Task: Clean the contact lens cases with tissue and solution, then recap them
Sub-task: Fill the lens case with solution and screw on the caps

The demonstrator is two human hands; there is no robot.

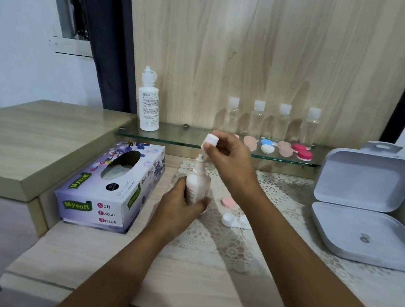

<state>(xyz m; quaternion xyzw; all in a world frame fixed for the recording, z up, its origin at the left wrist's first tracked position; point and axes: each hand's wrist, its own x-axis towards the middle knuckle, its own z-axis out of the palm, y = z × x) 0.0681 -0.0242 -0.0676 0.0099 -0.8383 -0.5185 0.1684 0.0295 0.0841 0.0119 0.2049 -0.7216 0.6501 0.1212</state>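
Forearms [123, 261] are filling frame bottom. I'm seeing left hand [181, 205] gripping solution bottle [197, 183] upright at centre, right hand [228, 156] pinching its cap [210, 140] just above the nozzle [200, 157]. Open lens case [234, 221] is lying just right of the bottle, wells possibly empty.

Two white solution bottles [149, 106] [197, 183] are showing. Four clear capped bottles [231, 115] are standing in a row. Four closed lens cases [267, 146] are sitting together, a possible fifth mostly hidden. Also showing: one open white case [228, 220], one pink cap [228, 201], one loose white cap [210, 140], one tissue box [111, 186], one grey hinged box [367, 179].
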